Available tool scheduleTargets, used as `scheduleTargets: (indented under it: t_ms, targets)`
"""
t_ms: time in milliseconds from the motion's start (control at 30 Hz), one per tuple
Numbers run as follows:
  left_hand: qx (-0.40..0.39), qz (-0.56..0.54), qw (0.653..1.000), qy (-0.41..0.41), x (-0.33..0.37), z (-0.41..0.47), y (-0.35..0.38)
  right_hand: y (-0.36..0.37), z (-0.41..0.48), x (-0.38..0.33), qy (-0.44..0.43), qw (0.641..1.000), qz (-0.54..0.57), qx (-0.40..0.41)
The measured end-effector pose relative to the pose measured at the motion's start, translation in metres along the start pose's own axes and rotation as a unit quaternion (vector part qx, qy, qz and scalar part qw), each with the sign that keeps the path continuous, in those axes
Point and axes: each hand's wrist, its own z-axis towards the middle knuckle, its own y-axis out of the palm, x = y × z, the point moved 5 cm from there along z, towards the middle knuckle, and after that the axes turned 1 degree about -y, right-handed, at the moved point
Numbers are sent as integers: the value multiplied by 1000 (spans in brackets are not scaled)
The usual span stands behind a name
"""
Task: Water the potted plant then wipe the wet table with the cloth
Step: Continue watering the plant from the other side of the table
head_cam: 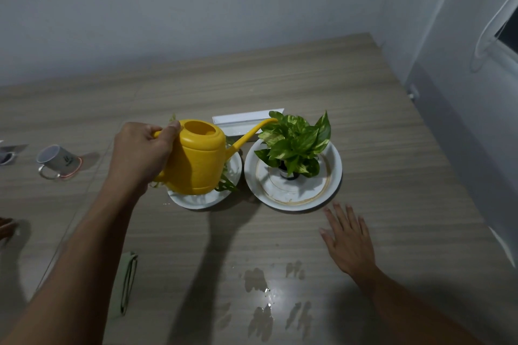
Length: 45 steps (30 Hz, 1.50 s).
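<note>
Two hands show: the yellow plastic watering can point(199, 159) is gripped at its handle by the curled fingers point(168, 131) of the left hand point(140, 154), spout tip over the leafy green potted plant point(294, 143) on its white round plate point(335, 173). The right hand point(350, 244) is spread empty. A gentle tilt is advised, aimed at the stem. The folded green cloth point(127, 283) lies on the worktop point(364, 120), left of the puddles point(258, 283).

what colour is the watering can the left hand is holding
Yellow: the watering can shows clearly in the head view.
</note>
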Motion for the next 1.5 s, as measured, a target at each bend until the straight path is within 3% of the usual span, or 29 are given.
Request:
scheduleTargets:
  t_ms: [1500]
  targets:
    - [-22,41,999,8,23,-10,-9,1,-15,6,16,999,-25,-16]
